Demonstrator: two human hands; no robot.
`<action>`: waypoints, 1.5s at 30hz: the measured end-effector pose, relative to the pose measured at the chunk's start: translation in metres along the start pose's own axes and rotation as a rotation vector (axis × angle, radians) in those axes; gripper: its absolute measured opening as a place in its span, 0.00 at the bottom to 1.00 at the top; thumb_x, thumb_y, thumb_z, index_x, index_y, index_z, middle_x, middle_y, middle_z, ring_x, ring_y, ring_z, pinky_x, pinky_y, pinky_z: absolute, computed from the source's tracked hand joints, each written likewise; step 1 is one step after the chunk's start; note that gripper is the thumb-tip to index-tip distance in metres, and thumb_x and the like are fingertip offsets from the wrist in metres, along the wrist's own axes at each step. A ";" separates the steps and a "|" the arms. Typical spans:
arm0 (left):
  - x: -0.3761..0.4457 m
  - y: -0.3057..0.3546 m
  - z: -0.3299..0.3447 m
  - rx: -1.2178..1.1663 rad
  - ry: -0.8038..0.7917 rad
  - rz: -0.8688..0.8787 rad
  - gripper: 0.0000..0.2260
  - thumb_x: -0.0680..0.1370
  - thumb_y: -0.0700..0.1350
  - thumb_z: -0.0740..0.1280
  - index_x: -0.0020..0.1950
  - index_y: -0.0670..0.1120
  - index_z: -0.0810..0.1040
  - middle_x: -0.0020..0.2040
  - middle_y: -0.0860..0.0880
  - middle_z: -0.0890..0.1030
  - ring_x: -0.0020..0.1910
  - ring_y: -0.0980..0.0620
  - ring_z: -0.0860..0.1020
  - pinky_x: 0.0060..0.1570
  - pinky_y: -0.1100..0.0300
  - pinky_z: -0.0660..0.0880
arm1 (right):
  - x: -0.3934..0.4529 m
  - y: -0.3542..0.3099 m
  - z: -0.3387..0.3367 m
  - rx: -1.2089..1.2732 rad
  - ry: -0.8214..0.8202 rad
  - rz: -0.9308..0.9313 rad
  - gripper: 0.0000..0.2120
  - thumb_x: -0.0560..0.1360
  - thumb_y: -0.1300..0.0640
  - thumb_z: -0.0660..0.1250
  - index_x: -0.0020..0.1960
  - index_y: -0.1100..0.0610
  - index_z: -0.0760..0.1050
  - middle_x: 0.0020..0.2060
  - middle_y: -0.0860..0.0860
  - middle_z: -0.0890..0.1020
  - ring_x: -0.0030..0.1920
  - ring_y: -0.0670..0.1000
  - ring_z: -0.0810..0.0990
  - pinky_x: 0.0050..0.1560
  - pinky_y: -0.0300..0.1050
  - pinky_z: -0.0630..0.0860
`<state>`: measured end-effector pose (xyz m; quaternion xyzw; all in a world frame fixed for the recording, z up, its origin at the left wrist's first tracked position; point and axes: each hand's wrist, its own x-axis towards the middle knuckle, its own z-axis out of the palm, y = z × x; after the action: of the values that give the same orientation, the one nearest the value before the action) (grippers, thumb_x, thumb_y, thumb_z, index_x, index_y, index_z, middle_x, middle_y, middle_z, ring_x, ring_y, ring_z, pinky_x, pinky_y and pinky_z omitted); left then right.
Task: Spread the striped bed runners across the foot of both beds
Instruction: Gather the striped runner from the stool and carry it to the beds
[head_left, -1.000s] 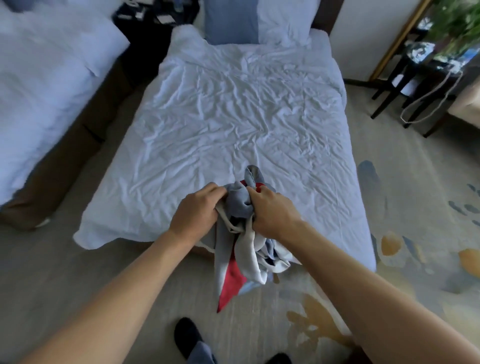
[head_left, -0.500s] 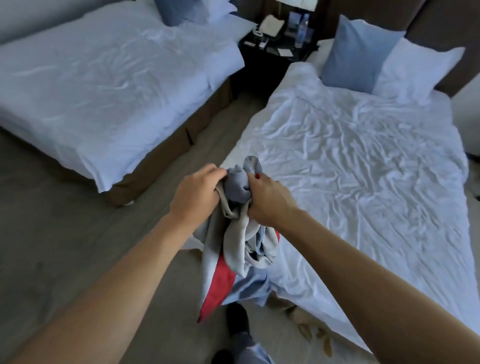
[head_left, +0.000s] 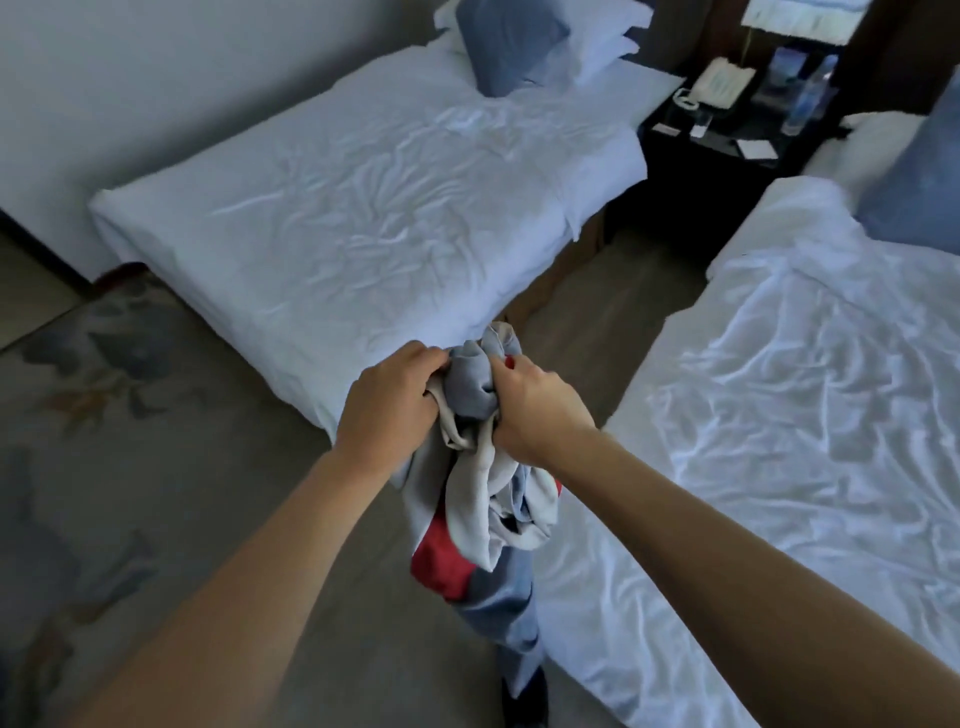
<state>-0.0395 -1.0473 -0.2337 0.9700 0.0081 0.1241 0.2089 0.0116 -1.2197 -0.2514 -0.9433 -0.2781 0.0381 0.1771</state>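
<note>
Grey carpet (head_left: 218, 519) with a faded floral pattern covered the floor of a room with 2 beds. On the left stood a bed with a wrinkled white duvet (head_left: 363, 208), a blue square cushion (head_left: 506, 44) and white pillows (head_left: 597, 47) at its head. On the right lay the second white-covered bed (head_left: 805, 441), its sheet creased, with another blue cushion (head_left: 919, 192) at the far end. Between the 2 beds ran a narrow strip of bare floor, closed at the far end by a dark bedside worktop (head_left: 727, 140) that carried a pale telephone (head_left: 719, 85), a clear plastic water bottle (head_left: 802, 104), a small glass and some cards.

In front of the near corner of the left bed, the bunched grey, white and red striped fabric runner (head_left: 483, 478) hung in the air over the aisle, not touching either mattress. The left hand (head_left: 389, 410) was clenched on the bundle's left side, and the right hand (head_left: 535, 410) was clenched on its right side, so each grip was closed around the cloth. The loose tail of the runner drooped down between the forearms, showing a red band, and partly hid the person's blue trouser leg and dark shoe (head_left: 524, 696) below. Neither bed foot carried a runner.
</note>
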 end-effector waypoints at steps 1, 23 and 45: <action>0.009 -0.013 -0.004 -0.011 0.002 -0.016 0.11 0.74 0.35 0.64 0.53 0.46 0.79 0.47 0.47 0.79 0.42 0.38 0.78 0.38 0.43 0.76 | 0.016 -0.007 0.002 0.004 -0.013 -0.006 0.22 0.70 0.57 0.67 0.63 0.52 0.67 0.50 0.53 0.75 0.44 0.58 0.75 0.37 0.48 0.67; 0.329 -0.400 -0.190 -0.086 0.310 0.164 0.17 0.73 0.34 0.63 0.39 0.54 0.60 0.36 0.55 0.64 0.32 0.44 0.67 0.30 0.54 0.63 | 0.501 -0.258 0.006 -0.059 0.223 -0.014 0.21 0.68 0.61 0.65 0.61 0.57 0.70 0.52 0.56 0.74 0.36 0.56 0.68 0.37 0.48 0.65; 0.648 -0.692 -0.140 -0.086 -0.075 0.305 0.20 0.71 0.33 0.61 0.38 0.58 0.59 0.36 0.53 0.65 0.31 0.44 0.66 0.29 0.57 0.60 | 0.870 -0.288 0.146 0.016 0.155 0.368 0.24 0.68 0.61 0.68 0.63 0.54 0.68 0.52 0.55 0.73 0.46 0.59 0.77 0.36 0.47 0.66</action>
<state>0.5791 -0.3153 -0.2383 0.9541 -0.1525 0.1184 0.2290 0.5721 -0.4805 -0.2618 -0.9769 -0.0863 -0.0007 0.1954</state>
